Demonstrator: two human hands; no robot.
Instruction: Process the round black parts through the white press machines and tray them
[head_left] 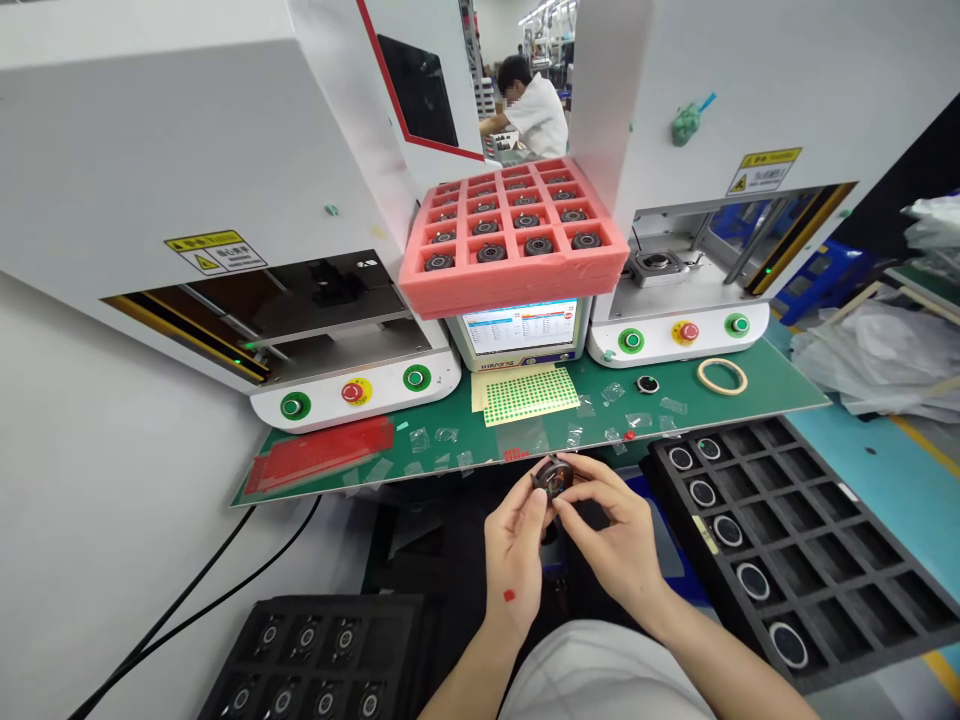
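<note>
A round, dark smartwatch case [553,479] is up in front of my body, just off the near edge of the green bench. My left hand [516,545] grips its left side, thumb on the near rim. From the other side, my right hand [616,530] has thumb and fingertips closed at the case's right edge. Small coloured parts show inside the case, too small to name. A small red sticker [510,595] is on my left wrist.
Pink foam tray [517,280] with round black parts stands above a small screen [525,327], between two press machines. Black foam trays lie right [840,545] and lower left [401,625]. Green dot stickers [531,396], red strips [322,455], clear film scraps and a tape roll [721,377] lie on the bench.
</note>
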